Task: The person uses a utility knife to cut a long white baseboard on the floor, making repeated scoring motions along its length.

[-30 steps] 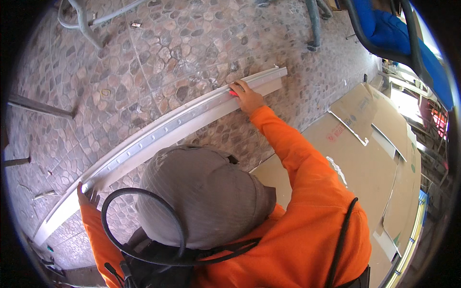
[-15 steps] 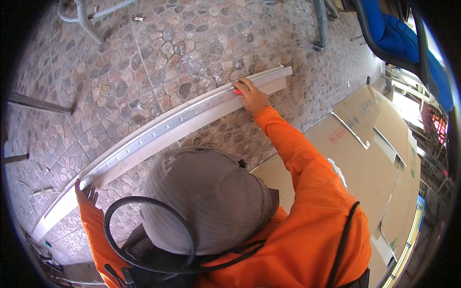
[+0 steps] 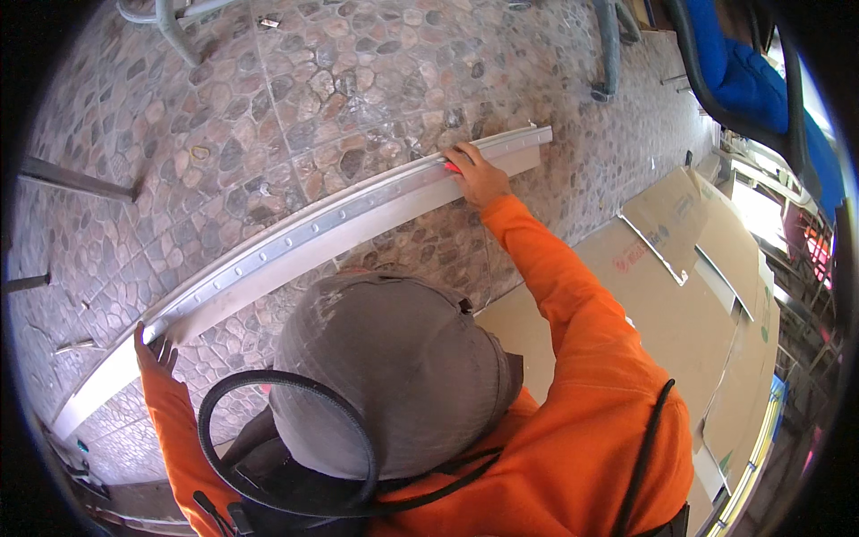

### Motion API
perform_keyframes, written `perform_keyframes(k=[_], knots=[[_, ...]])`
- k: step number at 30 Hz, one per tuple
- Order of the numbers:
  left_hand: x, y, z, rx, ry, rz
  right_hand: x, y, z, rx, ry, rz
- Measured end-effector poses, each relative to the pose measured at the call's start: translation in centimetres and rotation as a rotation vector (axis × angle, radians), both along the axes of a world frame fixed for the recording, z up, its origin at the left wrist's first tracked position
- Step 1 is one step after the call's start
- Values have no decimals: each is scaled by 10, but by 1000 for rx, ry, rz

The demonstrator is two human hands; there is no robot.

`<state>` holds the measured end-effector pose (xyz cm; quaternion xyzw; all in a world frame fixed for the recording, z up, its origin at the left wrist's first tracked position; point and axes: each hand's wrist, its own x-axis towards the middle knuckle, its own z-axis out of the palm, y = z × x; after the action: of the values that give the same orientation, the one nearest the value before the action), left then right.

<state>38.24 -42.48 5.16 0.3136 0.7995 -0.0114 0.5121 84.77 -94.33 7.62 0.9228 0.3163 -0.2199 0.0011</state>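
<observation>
A long pale strip of board [image 3: 242, 295] lies across the stone-patterned floor, bowed by the lens. Along it runs a grey metal strip [image 3: 309, 224] with a row of small raised marks. Near the far right end, my right hand [image 3: 480, 182] pinches a small red object [image 3: 452, 167] against the metal; its kind is mostly hidden by the fingers. Toward the lower left, my left hand [image 3: 154, 351] spans the metal strip's near end, with fingers on both sides of it.
Large brown cardboard sheets [image 3: 671, 295] cover the floor at right. A blue-cushioned chair with a dark frame [image 3: 752, 80] stands at upper right. Metal legs [image 3: 80, 177] reach in from the left. My grey cap [image 3: 385, 376] and a black cable [image 3: 210, 403] block the lower middle.
The view has turned slightly, so floor and furniture shift a little. Both hands stay at about the same places on the strip.
</observation>
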Motion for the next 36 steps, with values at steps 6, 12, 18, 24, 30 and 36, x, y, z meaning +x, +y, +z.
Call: perform_keyframes(k=[6, 12, 18, 24, 30, 36], knots=[[-95, 45, -26, -155, -110, 79, -15, 21, -47, -89, 36, -41], [-23, 16, -8, 32, -24, 129, 22, -33, -38, 147, 75, 174], [-26, 6, 1, 111, 191, 161, 18, -21, -44, 57, 172, 173], [-25, 29, -16, 18, 343, -105, 41, -58, -80, 121, 147, 200], [-11, 24, -22, 99, 364, -104, 55, -71, -76, 116, 107, 268], [-28, 37, -29, 108, 420, -68, 26, -41, -62, 130, 131, 210]])
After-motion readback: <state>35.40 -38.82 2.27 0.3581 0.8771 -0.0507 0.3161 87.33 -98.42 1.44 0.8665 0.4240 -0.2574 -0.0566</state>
